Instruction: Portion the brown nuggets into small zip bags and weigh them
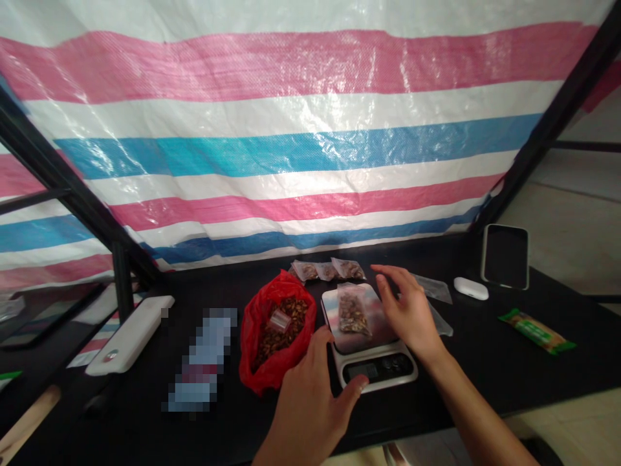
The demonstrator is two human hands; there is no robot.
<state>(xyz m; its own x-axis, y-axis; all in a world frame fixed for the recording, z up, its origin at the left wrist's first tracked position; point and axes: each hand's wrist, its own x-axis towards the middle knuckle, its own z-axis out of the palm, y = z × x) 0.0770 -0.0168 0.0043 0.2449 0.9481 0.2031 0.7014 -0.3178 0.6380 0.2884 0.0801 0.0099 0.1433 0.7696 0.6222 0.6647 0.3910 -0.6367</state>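
Observation:
A clear bag of dried brown pieces (pixel 353 312) lies on the steel plate of a white digital scale (pixel 412 370). My left hand (pixel 315 395) is at the scale's near left corner, thumb and fingers apart, with nothing in it. Over the plate's right edge hovers my right hand (pixel 410 307), its fingers loosely spread and holding nothing. To the left of the scale sits an open red plastic bag (pixel 250 336) full of similar dried pieces, with a small clear packet (pixel 280 320) on top. Several filled small bags (pixel 348 268) lie in a row behind the scale.
Flat clear bags (pixel 434 288) lie right of the scale, near a white earbud case (pixel 470 288), a propped phone (pixel 505 256) and a green-wrapped snack bar (pixel 537 330). A long white device (pixel 130 336) lies left. Striped sheeting (pixel 310 155) hangs behind the black table.

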